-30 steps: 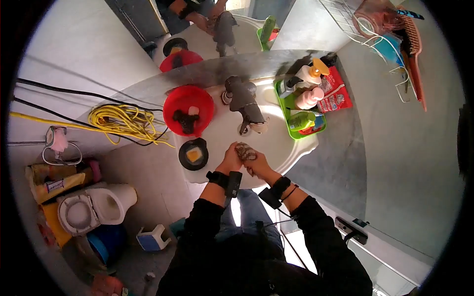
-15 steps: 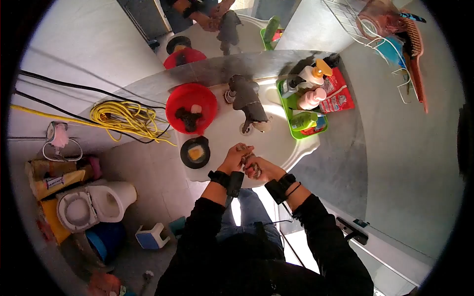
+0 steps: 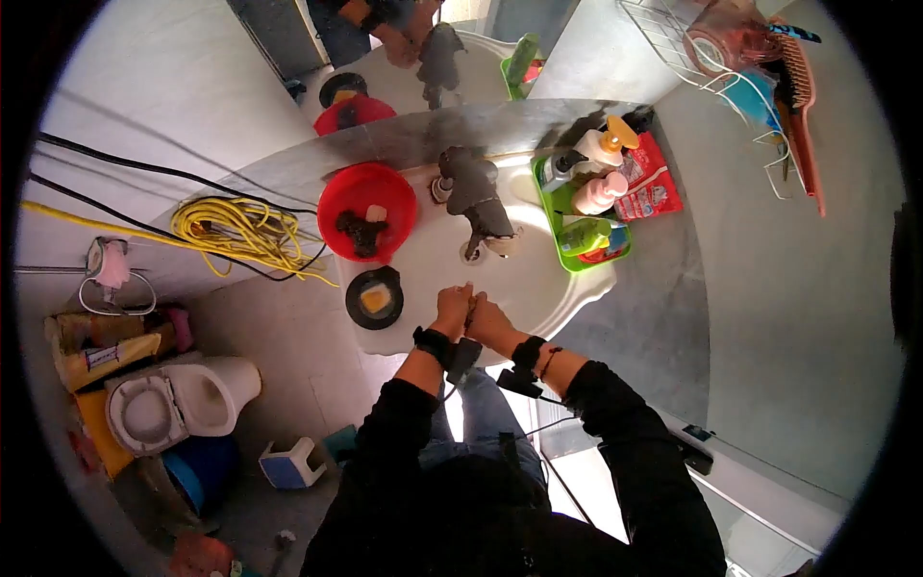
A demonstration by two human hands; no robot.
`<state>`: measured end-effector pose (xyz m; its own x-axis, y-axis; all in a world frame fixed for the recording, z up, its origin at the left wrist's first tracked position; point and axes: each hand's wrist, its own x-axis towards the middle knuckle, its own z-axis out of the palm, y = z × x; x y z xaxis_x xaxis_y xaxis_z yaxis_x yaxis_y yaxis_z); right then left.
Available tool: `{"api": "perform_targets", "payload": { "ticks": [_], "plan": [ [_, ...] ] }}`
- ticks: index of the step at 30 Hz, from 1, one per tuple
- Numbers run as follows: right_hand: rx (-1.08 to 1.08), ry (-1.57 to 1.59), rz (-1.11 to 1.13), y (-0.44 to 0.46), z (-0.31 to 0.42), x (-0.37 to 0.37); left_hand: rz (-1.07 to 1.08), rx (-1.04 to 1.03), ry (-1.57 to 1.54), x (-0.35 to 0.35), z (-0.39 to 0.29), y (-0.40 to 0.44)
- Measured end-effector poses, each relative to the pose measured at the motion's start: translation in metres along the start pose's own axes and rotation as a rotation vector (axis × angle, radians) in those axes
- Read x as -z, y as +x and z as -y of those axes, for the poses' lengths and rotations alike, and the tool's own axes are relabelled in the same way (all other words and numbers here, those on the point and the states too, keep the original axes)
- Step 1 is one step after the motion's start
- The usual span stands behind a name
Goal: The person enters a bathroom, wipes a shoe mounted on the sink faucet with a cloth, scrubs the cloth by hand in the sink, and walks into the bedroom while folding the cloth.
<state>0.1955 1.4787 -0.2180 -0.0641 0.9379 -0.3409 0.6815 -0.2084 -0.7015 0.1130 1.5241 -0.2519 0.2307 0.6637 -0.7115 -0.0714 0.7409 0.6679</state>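
Observation:
My left hand (image 3: 453, 310) and my right hand (image 3: 491, 320) meet over the near part of the white sink (image 3: 519, 288). Both are closed, knuckles up, pressed side by side around something small and dark that shows only as a sliver between them. I cannot make out what it is. Beyond them a dark-covered faucet (image 3: 473, 197) stands over the drain. To the left, a black round dish (image 3: 374, 298) with a yellowish bar rests on the sink's rim, and behind it a red basin (image 3: 336, 197) holds a dark wet cloth and a pale piece.
A green tray (image 3: 575, 264) with several bottles sits on the right of the sink, beside a red packet (image 3: 654, 183). Coiled yellow cable (image 3: 240, 236) lies at the left. A toilet (image 3: 216, 394) and a small stool (image 3: 291, 464) stand lower left. A wire rack (image 3: 673, 48) hangs upper right.
My hands have turned knuckles up and drawn together side by side. The grey-brown patterned thing visible between them earlier is now almost wholly hidden.

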Motion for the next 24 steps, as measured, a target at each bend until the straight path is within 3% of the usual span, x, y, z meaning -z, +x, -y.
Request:
{"api": "perform_targets", "payload": {
  "ticks": [2,5,7,11,14,15,17,19,20,22,24],
  "plan": [
    [-0.171,-0.113,0.085,0.006,0.008,-0.002,-0.036,-0.041,0.112,0.004,-0.002,0.004],
    [-0.213,-0.186,0.124,0.005,0.025,0.005,-0.052,0.117,0.081,0.018,0.002,0.013],
    [-0.131,-0.231,0.082,0.003,0.022,0.001,0.038,-0.709,1.507,0.027,0.005,0.021],
    [-0.047,-0.221,0.049,0.002,0.029,0.005,0.165,-0.575,1.633,0.031,-0.004,0.024],
    [-0.040,-0.261,0.074,0.004,0.028,0.003,0.164,-0.544,1.510,0.048,0.038,0.065],
    [-0.040,-0.262,0.075,0.005,0.025,0.001,0.175,-0.519,1.188,0.064,0.079,0.101],
    [0.042,-0.331,0.082,0.004,0.017,-0.001,0.182,-0.489,0.865,0.062,0.083,0.106],
    [-0.040,-0.261,0.083,0.008,0.018,0.007,0.020,0.249,0.094,0.032,0.015,0.047],
    [-0.124,-0.191,0.087,0.008,0.017,0.011,0.017,0.249,0.096,0.027,0.001,0.031],
    [-0.124,-0.005,0.127,0.011,-0.002,0.010,0.121,0.376,-0.423,0.020,-0.014,0.011],
    [-0.190,0.177,0.164,0.006,-0.004,0.020,0.206,0.320,-0.546,0.016,-0.010,0.002]
  ]
}}
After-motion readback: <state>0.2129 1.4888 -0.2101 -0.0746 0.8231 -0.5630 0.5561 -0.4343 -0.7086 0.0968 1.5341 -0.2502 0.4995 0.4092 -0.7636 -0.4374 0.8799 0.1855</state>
